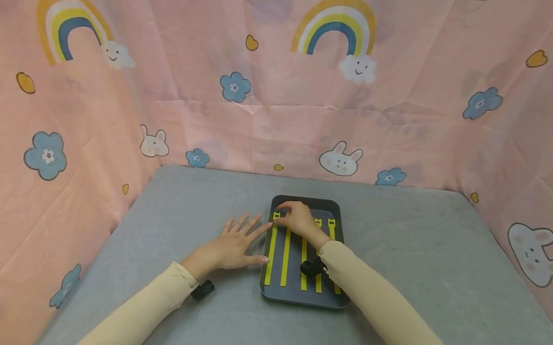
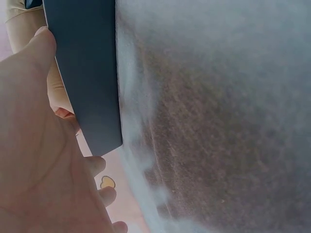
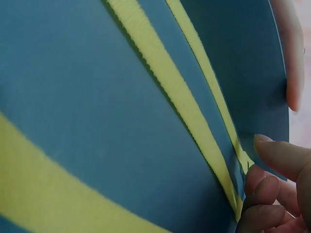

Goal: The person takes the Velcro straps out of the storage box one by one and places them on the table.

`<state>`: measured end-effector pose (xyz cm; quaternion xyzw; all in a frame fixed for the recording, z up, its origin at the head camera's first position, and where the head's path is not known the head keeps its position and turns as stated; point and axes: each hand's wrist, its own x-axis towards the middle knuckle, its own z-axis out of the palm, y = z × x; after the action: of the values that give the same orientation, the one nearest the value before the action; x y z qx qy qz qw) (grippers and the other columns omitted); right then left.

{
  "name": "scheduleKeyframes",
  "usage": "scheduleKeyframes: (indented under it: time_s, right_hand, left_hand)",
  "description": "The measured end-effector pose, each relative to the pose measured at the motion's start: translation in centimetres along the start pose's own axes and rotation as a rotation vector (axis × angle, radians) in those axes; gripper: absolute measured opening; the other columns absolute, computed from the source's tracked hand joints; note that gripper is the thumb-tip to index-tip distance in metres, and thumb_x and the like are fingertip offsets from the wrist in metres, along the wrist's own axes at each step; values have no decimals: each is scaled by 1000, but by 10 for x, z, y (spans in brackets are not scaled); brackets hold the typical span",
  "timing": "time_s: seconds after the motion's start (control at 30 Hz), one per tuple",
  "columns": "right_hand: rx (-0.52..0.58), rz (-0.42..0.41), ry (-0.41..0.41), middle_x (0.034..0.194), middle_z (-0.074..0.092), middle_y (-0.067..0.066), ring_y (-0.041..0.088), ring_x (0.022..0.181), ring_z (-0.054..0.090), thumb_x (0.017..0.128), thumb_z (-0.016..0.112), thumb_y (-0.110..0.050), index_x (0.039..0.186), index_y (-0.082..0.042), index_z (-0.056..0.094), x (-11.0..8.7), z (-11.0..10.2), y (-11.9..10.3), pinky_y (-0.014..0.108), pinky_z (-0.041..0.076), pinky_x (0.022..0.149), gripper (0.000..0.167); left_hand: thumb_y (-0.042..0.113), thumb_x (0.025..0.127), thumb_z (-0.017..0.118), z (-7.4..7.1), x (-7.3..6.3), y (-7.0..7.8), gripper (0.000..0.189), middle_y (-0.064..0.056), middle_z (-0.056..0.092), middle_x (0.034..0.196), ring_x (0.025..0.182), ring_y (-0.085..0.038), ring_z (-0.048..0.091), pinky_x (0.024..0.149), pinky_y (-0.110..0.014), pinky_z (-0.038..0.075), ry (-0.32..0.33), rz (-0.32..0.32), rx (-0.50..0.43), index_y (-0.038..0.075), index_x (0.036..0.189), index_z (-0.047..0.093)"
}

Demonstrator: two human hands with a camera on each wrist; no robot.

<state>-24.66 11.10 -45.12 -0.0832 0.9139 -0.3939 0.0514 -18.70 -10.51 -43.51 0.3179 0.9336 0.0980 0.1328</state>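
Observation:
Several yellow hook-and-loop cable ties lie lengthwise, side by side, in a dark grey tray (image 1: 295, 264). My left hand (image 1: 230, 249) is spread flat beside the tray, thumb and forefinger at its left rim. In the left wrist view the thumb rests against the tray's outer wall (image 2: 90, 73). My right hand (image 1: 299, 221) reaches over the tray to its far left corner. Its thumb and forefinger stand apart around the slotted head of the leftmost cable tie (image 1: 271, 253). The right wrist view shows curled fingertips touching that tie's end (image 3: 247, 160), with the thumb off it.
A grey cloth-covered table (image 1: 415, 258) lies under the tray. Pink printed curtains (image 1: 278, 127) stand behind and at both sides. A small black device (image 1: 203, 290) is at the left wrist, and another (image 1: 312, 267) at the right wrist hangs over the ties.

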Motion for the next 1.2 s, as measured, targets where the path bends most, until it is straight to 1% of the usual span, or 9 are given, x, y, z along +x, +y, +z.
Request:
scheduleKeyframes:
  time_s: [0.27, 0.37, 0.6, 0.83, 0.97, 1.07, 1.2]
  right_hand:
    - [3, 0, 37, 54, 52, -2, 10, 47, 45, 84, 79, -17, 119, -4, 71, -1, 3, -1, 22, 36, 47, 38]
    - [-6, 6, 44, 56, 54, -1, 10, 48, 46, 83, 79, -16, 119, -4, 71, -2, 4, -1, 23, 37, 48, 39]
    - [-36, 16, 51, 61, 59, 1, 11, 52, 49, 82, 79, -15, 118, -5, 71, -2, 6, -2, 23, 38, 50, 38]
    - [-54, 4, 52, 64, 61, 3, 12, 53, 50, 83, 78, -15, 117, -5, 70, -1, 7, -1, 23, 38, 50, 36]
    - [-52, 0, 59, 65, 59, 3, 13, 54, 50, 82, 79, -14, 112, -5, 70, 0, 8, 0, 24, 38, 50, 32]
    - [-47, -3, 71, 67, 58, 3, 14, 56, 50, 81, 80, -13, 105, -6, 69, 0, 8, -1, 25, 38, 51, 28]
    - [-32, 3, 85, 69, 57, 3, 14, 58, 50, 80, 80, -12, 97, -6, 67, 0, 9, -1, 24, 38, 53, 23]
  left_hand:
    - [72, 92, 43, 0, 0, 0, 86, -7, 4, 169, 156, -40, 3, 120, -67, 8, -7, -4, 9, 32, 160, 10]
    - [72, 92, 44, 0, 1, 0, 86, -7, 5, 169, 156, -40, 3, 120, -67, 8, -3, -7, 5, 33, 160, 10]
    - [75, 91, 42, 2, 1, -1, 88, -5, 2, 170, 156, -37, 2, 121, -66, 6, -14, -25, 28, 35, 160, 5]
    - [74, 91, 43, 2, 1, -1, 88, -5, 4, 170, 156, -37, 3, 120, -66, 8, -7, -26, 14, 35, 160, 6]
    - [73, 91, 44, 1, 0, 0, 87, -6, 5, 169, 156, -38, 4, 120, -66, 8, -6, -26, 11, 34, 160, 7]
    - [73, 91, 44, 1, 1, 0, 88, -6, 5, 169, 156, -38, 4, 120, -66, 7, -10, -27, 9, 35, 160, 6]
    - [73, 92, 44, 2, 1, 0, 87, -7, 7, 169, 156, -39, 5, 120, -67, 8, -3, -22, -1, 35, 160, 8]
